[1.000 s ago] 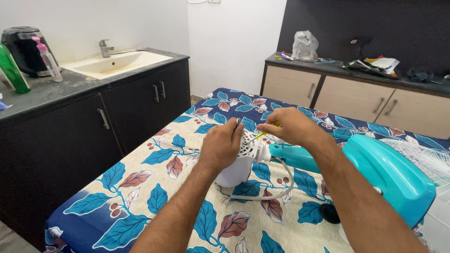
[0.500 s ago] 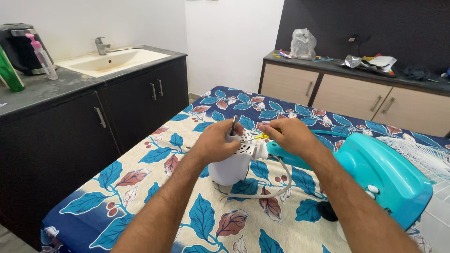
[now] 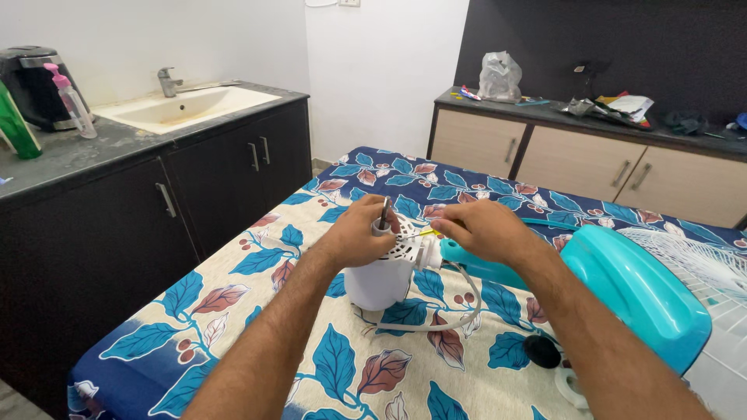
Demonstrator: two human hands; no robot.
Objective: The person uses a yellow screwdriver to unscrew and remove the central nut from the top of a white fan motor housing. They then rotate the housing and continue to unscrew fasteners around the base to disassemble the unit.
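a bench covered in a cloth of blue and rust leaves fills the lower view. to its left runs a dark counter with a pale sink and a tap; at the far wall stands a beige cabinet with clutter on top. on the bench at right lies a teal fan base beside a white grille (only partly in view). near the middle sits a white motor housing, upright on the cloth, a white cable looping from it. the left hand rests on the housing's top, fingers closed around a small dark upright tool. the right hand is just beside it, fingers pinched on a thin yellow wire at the housing's top edge.
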